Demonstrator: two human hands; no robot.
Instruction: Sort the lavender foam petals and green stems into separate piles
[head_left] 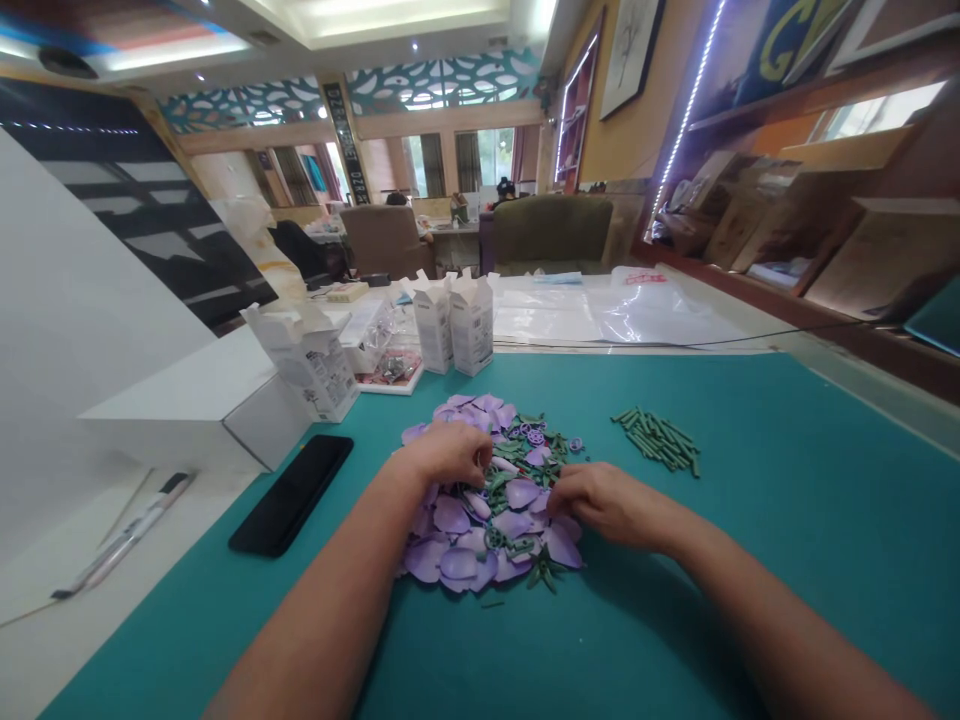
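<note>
A heap of purple plastic petals (452, 515) mixed with green leaf and stem pieces (501, 490) lies on the green mat (675, 620). Over the left side of the heap is my left hand (452, 452), its fingers curled down and pressed together. What its fingertips pinch, if anything, is hidden. My right hand (600, 500) reaches in from the right edge of the heap with bent, closed fingers among the petals. Whatever lies between those fingertips cannot be made out. Small purple ring-shaped pieces (535, 437) sit toward the back of the heap.
Short green sticks (660, 440) are piled at the right. A black phone-like slab (292, 495) lies on the left, near a white box (202, 400) and pens (131, 530). Opened cartons (471, 325) and clear plastic sheeting (547, 310) line the far side.
</note>
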